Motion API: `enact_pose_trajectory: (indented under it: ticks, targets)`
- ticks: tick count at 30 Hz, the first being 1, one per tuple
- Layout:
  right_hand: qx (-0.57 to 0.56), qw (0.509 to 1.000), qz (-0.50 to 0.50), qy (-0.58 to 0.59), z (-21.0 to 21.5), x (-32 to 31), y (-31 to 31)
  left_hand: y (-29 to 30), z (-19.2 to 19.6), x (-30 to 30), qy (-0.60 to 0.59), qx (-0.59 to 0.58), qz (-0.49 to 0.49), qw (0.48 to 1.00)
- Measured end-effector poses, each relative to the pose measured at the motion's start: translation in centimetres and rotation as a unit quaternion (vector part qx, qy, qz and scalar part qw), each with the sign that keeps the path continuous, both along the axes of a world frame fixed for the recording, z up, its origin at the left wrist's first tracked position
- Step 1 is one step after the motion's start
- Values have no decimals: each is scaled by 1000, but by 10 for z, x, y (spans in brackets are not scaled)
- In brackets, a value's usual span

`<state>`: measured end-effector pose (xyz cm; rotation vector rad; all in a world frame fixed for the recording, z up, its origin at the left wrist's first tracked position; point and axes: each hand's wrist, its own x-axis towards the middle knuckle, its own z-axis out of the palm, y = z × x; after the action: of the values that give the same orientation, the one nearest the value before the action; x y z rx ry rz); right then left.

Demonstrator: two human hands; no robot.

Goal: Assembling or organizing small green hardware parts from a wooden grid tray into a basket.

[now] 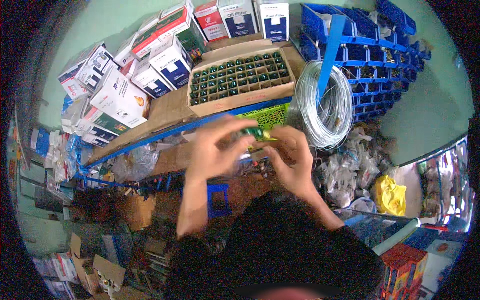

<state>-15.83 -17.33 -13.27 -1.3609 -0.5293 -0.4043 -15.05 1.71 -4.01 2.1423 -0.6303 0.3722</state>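
Both my hands are raised in front of the shelf edge, around a small shiny green piece (255,132) with a pale yellowish end. My left hand (212,150), smeared by motion, grips it from the left. On the other side, the fingers of my right hand (291,156) are closed by the yellowish end; whatever they pinch is too small to make out. Behind them on the shelf stands an open cardboard box (242,102), divided into cells. Dark green shiny rounded tops fill most cells, and a few in the front row look unfilled.
A lime-green plastic basket (272,116) sits just behind my hands. Filter cartons (172,62) crowd the shelf's left and back. At the right hang a wire coil (325,112) and blue parts bins (370,55). Clear plastic bags (350,167) and a yellow bag (390,195) lie below.
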Motion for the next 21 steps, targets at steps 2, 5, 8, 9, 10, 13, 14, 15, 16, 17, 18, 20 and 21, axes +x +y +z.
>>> enact_pose_trajectory:
  ticks: [2,5,8,9,10,13,14,15,16,17,18,20,21]
  targets:
    - [110,990,69,56,10,0,-1,-2,20,30,-112,13,48,993]
    - [64,992,90,64,11,-10,-5,-1,64,73,-212,112,79,968]
    - [56,988,113,88,2,-17,-7,-6,65,123,-184,246,76,949]
    - [42,987,131,86,4,-19,-9,-7,65,132,-186,247,74,948]
    - [29,985,150,83,5,-22,-11,-8,66,139,-164,302,69,937]
    - [3,989,131,65,4,-26,-14,-5,55,148,-115,362,55,924]
    - [-7,991,119,57,4,-26,-17,-12,56,148,-87,363,40,927]
    - [-5,992,114,57,2,-26,-20,-16,57,143,-101,357,59,927]
    - [-9,992,106,65,0,-24,-22,-18,60,142,-103,358,55,926]
    - [-11,992,99,73,-2,-23,-23,-16,65,141,-116,330,55,935]
    - [-9,993,96,74,-3,-22,-24,-14,69,139,-129,302,55,943]
    - [28,985,122,118,-2,-21,-24,-5,75,136,-135,311,67,938]
    - [27,985,126,118,-1,-22,-24,2,73,141,-121,352,51,927]
